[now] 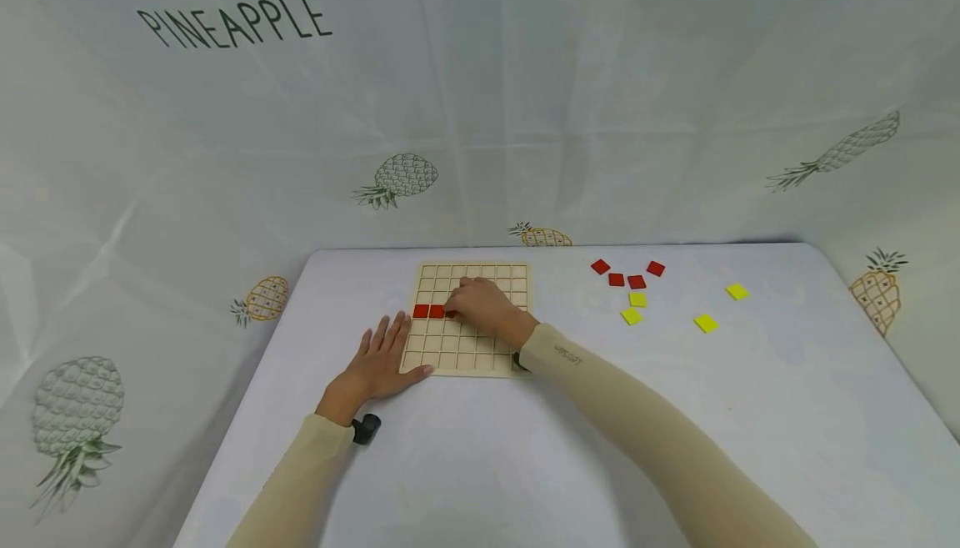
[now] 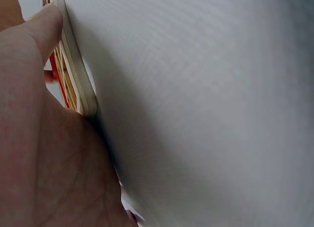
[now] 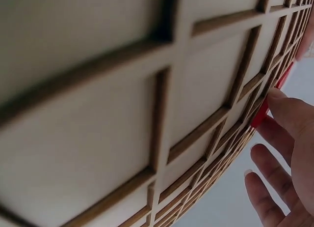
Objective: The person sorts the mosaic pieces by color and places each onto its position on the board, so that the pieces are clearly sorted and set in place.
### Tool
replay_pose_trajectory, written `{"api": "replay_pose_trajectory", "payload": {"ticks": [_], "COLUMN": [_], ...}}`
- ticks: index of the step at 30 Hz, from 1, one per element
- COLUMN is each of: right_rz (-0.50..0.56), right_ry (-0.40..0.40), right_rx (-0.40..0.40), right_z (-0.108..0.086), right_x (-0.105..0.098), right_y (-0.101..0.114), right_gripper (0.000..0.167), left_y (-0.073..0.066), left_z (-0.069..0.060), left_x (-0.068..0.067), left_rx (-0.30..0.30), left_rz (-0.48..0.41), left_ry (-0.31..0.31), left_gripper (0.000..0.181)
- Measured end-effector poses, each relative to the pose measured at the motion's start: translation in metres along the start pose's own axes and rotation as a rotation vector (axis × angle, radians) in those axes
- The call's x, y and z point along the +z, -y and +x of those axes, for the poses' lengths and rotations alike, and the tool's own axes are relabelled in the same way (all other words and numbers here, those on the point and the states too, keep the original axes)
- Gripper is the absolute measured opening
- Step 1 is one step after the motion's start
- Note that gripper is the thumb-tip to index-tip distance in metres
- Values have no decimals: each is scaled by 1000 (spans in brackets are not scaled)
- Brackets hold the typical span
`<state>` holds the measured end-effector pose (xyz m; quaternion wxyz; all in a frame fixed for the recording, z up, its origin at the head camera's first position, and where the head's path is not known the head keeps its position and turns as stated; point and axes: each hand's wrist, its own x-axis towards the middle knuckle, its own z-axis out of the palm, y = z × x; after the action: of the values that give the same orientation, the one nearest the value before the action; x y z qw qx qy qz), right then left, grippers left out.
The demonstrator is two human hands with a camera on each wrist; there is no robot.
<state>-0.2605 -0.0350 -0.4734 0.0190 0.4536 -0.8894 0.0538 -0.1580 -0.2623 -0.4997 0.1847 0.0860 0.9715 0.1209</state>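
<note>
Pineapple-print cloth [image 1: 480, 89] behind white table [image 1: 465, 481], grid board [image 1: 450, 354] on it. Your left hand [image 1: 381, 367] lies spread at the board's near-left corner, gripping nothing; your right hand [image 1: 483, 306] pinches a red tile [image 3: 260, 116] at the board, beside two laid tiles [image 1: 421, 311]; loose red pieces [image 1: 617, 279], yellow pieces [image 1: 706, 324] right of board

On the table [image 1: 465, 465], the grid board [image 1: 457, 362] holds tiles [image 1: 421, 312] in a row from its nine o'clock edge; the right hand [image 1: 486, 308] is over its middle, the left hand [image 1: 381, 366] at its eight o'clock corner. Loose tiles [image 1: 637, 282] lie toward three o'clock, and a backdrop [image 1: 645, 148] stands behind at twelve.
</note>
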Motion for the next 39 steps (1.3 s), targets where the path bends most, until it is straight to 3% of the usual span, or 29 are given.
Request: {"api": "replay_pose_trajectory", "payload": {"ticks": [5,18,21,24,29,33,39], "right_rz": [26,79,43,-58,-186,-171,-129], "right_ry": [-16,-9,1,28,122,175,118], "right_rx": [23,120,123,104,64,74,79], "right_z": [1,2,1,-2,-11,-21,-37], "right_x": [2,2,3,2,-1,-5,-12], "right_y": [0,5,7,10,16,19,16], "right_gripper": [18,21,19,17,29,46,50], "left_y": [6,8,9,9,5,2,4], "left_z": [4,7,7,6,4,1,2], "left_x": [6,6,6,7,4,1,3], "left_rx": [8,3,-4,0,0,-1,7], "left_rz": [-7,-15,-8,-10,-6,-17,-21], "left_ry": [-18,-8,-4,-12,-14,-8,-14], "left_gripper": [109,112,112,111,112,114,114]}}
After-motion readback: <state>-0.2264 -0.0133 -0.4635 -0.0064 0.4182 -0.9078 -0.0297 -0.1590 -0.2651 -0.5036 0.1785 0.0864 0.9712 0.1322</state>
